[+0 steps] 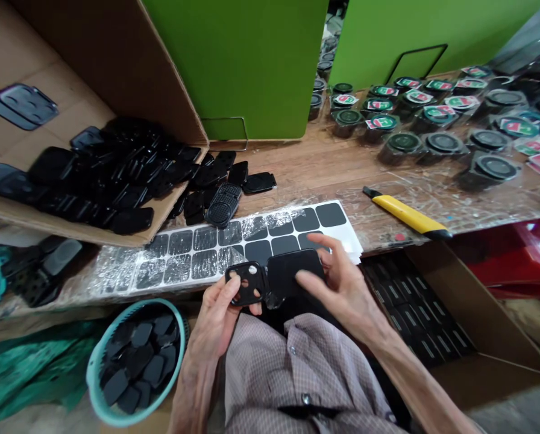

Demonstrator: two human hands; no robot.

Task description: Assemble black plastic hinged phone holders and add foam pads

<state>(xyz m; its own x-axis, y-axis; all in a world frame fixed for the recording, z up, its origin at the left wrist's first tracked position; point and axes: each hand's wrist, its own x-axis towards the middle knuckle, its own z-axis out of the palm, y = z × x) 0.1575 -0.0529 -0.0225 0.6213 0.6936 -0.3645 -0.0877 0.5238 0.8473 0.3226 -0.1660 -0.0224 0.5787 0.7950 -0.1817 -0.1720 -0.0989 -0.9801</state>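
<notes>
In the head view, a black hinged plastic case point(295, 274) lies unfolded above my lap. Its left half has round holes; the right half is a flat dark panel. My left hand point(225, 301) pinches the holed half between thumb and fingers. At the right half, my right hand point(337, 277) has its thumb on the flat surface and its fingers at the far right edge. Just beyond the case, a white sheet of dark square stickers point(256, 250) lies on the table, partly under shiny clear film.
A cardboard box point(184, 102) of black cases stands at left, with loose cases point(223, 205) beside it. A yellow cutter point(405, 214) and lidded containers point(401, 144) are at right. Below are a teal basket point(96, 386) and an open carton point(487, 374). Green panels point(243, 66) stand behind.
</notes>
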